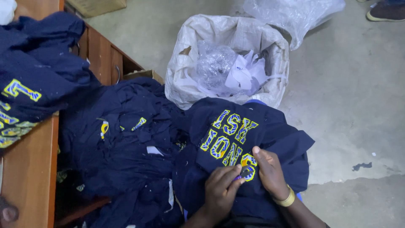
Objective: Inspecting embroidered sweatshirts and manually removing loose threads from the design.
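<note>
A navy garment (274, 135) with yellow and blue patterned letters lies across my lap. My left hand (219, 190) pinches a small dark tool (245, 171) against the lowest letter. My right hand (270, 173), with a yellow band at the wrist, presses the cloth beside that letter, its fingers holding the fabric flat. The two hands nearly touch over the letter.
A heap of similar navy garments (122, 147) fills the space to the left. More of them lie on a wooden table (29, 169). A white sack (270, 88) of plastic and paper scraps stands ahead on the concrete floor (350, 105). Another person's shoe (386, 12) shows top right.
</note>
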